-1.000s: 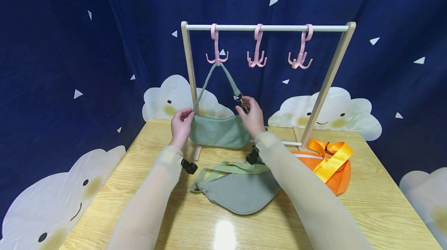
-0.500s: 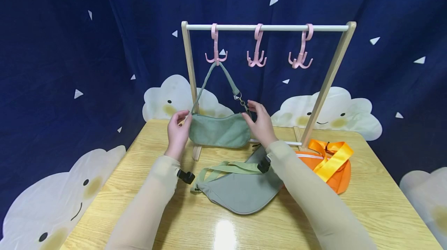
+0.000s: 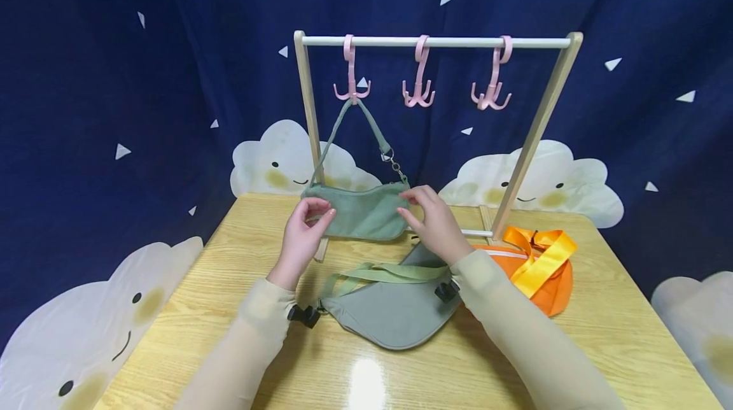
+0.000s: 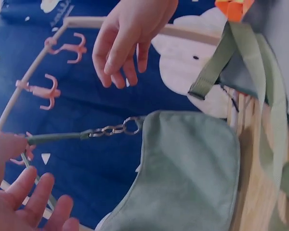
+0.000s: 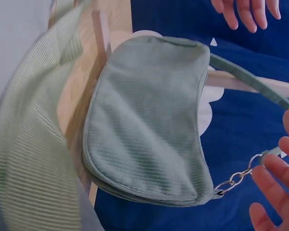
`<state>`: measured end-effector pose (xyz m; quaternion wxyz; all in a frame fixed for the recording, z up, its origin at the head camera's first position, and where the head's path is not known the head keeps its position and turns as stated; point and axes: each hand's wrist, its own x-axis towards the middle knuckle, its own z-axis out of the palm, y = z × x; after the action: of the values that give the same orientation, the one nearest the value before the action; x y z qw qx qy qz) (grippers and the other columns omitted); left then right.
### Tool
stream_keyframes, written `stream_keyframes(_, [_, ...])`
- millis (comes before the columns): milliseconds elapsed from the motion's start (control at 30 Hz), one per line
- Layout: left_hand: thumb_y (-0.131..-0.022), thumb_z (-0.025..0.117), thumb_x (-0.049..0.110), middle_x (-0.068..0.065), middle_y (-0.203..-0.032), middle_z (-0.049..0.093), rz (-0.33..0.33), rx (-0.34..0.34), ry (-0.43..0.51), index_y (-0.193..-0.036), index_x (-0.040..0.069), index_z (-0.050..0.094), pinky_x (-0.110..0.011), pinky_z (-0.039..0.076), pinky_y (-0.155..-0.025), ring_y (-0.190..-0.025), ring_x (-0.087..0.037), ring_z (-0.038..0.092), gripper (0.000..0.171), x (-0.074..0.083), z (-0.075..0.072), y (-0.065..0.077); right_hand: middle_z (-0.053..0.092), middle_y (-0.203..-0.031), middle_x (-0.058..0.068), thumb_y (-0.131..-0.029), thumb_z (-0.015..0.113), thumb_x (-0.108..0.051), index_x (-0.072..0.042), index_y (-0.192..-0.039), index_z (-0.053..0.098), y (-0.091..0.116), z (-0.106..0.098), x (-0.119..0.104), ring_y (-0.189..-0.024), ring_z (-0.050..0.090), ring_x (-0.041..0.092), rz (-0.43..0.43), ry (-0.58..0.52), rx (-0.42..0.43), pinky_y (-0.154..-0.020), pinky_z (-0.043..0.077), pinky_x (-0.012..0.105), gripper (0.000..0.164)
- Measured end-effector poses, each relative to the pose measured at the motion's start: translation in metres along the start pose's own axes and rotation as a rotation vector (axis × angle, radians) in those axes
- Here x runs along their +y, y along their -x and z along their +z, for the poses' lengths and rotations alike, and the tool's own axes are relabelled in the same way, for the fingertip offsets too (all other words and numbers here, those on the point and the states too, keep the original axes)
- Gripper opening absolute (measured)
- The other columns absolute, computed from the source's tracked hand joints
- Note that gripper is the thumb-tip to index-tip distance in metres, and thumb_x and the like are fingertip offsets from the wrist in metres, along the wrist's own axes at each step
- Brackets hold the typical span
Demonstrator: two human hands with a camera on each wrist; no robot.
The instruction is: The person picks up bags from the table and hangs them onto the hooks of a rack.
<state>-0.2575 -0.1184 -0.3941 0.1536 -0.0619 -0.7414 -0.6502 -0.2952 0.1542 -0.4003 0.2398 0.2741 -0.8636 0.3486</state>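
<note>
A green corduroy shoulder bag [image 3: 366, 211] hangs by its strap from the left pink hook [image 3: 352, 88]. Its short chain [image 5: 235, 181] joins the strap to one top corner. In front of the bag's left end, my left hand [image 3: 303, 232] has its fingers loosely bent and grips nothing. My right hand [image 3: 432, 219] is in front of the bag's right end, thumb and fingers apart with nothing between them. Both wrist views show the bag hanging apart from the fingers.
A grey waist bag [image 3: 395, 311] with a pale green strap lies on the wooden table [image 3: 229, 308]. An orange bag [image 3: 550, 276] lies to its right. Two more pink hooks, a middle hook [image 3: 420, 85] and a right hook [image 3: 492, 88], hang from the rack's white bar [image 3: 458, 42].
Both hands have come off the green bag and drawn back toward me. The right hand was at the chain and is now lower. The bag stays hanging from the left hook.
</note>
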Motion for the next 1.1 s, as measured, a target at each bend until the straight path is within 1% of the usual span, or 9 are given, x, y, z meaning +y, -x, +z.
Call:
stream_keyframes(67, [-0.096,0.070,0.007,-0.020,-0.121,0.065,0.002,-0.057,-0.026,-0.116,-0.002,0.061,-0.031,0.047,-0.096,-0.116,-0.029,0.061,0.024,0.000,0.004,0.006,0.064,-0.119,0.010,-0.099,0.071,-0.019,-0.004,-0.123,0.067,0.007,-0.002,-0.003,-0.110,0.063,0.029,-0.015,0.013,-0.017,-0.098,0.053,0.045,0.029])
stream_keyframes(133, [-0.096,0.072,0.008,-0.020,-0.122,0.066,0.012,-0.120,-0.058,-0.116,-0.001,0.062,-0.034,0.048,-0.097,-0.118,-0.032,0.061,0.025,-0.001,0.008,0.013,0.064,-0.118,0.010,-0.098,0.072,-0.019,-0.005,-0.123,0.066,0.014,-0.003,-0.004,-0.109,0.063,0.029,-0.022,0.026,-0.037,-0.095,0.054,0.045,0.029])
stream_keyframes(267, [-0.095,0.073,0.009,-0.020,-0.122,0.065,0.040,-0.227,-0.104,-0.115,0.001,0.063,-0.048,0.045,-0.102,-0.120,-0.038,0.060,0.024,-0.006,0.017,0.024,0.066,-0.115,0.009,-0.096,0.074,-0.018,-0.007,-0.122,0.067,0.029,-0.003,-0.001,-0.106,0.065,0.028,-0.039,0.051,-0.067,-0.092,0.056,0.044,0.028])
stream_keyframes(367, [-0.094,0.074,0.009,-0.018,-0.120,0.066,0.078,-0.274,-0.157,-0.113,0.003,0.065,-0.055,0.045,-0.103,-0.119,-0.036,0.060,0.022,-0.013,0.023,0.031,0.067,-0.113,0.007,-0.096,0.075,-0.019,-0.009,-0.120,0.068,0.041,-0.002,0.001,-0.104,0.066,0.026,-0.050,0.074,-0.084,-0.092,0.056,0.042,0.027])
stream_keyframes(467, [-0.093,0.075,0.011,-0.014,-0.117,0.066,0.130,-0.296,-0.214,-0.111,0.006,0.066,-0.058,0.046,-0.101,-0.116,-0.033,0.060,0.020,-0.019,0.028,0.038,0.067,-0.113,0.007,-0.095,0.076,-0.019,-0.010,-0.119,0.069,0.051,-0.003,0.004,-0.104,0.066,0.026,-0.051,0.092,-0.100,-0.093,0.056,0.044,0.027])
stream_keyframes(633, [-0.092,0.078,0.013,-0.011,-0.115,0.065,0.201,-0.318,-0.280,-0.109,0.007,0.067,-0.056,0.048,-0.099,-0.113,-0.031,0.062,0.022,-0.028,0.034,0.046,0.067,-0.115,0.005,-0.092,0.079,-0.017,-0.012,-0.119,0.069,0.068,-0.001,0.009,-0.106,0.066,0.026,-0.043,0.145,-0.148,-0.096,0.055,0.046,0.029])
stream_keyframes(767, [-0.091,0.079,0.016,-0.009,-0.117,0.065,0.247,-0.364,-0.390,-0.113,0.007,0.066,-0.049,0.051,-0.100,-0.115,-0.029,0.063,0.027,-0.035,0.038,0.050,0.067,-0.115,0.002,-0.091,0.080,-0.020,-0.014,-0.119,0.068,0.078,0.002,0.015,-0.108,0.066,0.023,-0.060,0.180,-0.203,-0.097,0.055,0.045,0.031])
stream_keyframes(933, [-0.092,0.080,0.022,-0.004,-0.119,0.065,0.320,-0.457,-0.570,-0.119,0.010,0.065,-0.043,0.052,-0.098,-0.117,-0.026,0.062,0.033,-0.042,0.043,0.053,0.067,-0.116,0.000,-0.089,0.083,-0.024,-0.014,-0.121,0.070,0.088,0.005,0.018,-0.110,0.065,0.021,-0.096,0.241,-0.270,-0.100,0.053,0.045,0.036])
stream_keyframes(1100, [-0.093,0.078,0.031,-0.006,-0.125,0.063,0.335,-0.566,-0.707,-0.127,0.010,0.061,-0.042,0.052,-0.099,-0.119,-0.025,0.060,0.044,-0.044,0.049,0.056,0.067,-0.118,0.001,-0.086,0.086,-0.028,-0.013,-0.124,0.069,0.096,0.007,0.020,-0.113,0.064,0.025,-0.118,0.297,-0.323,-0.102,0.051,0.049,0.045])
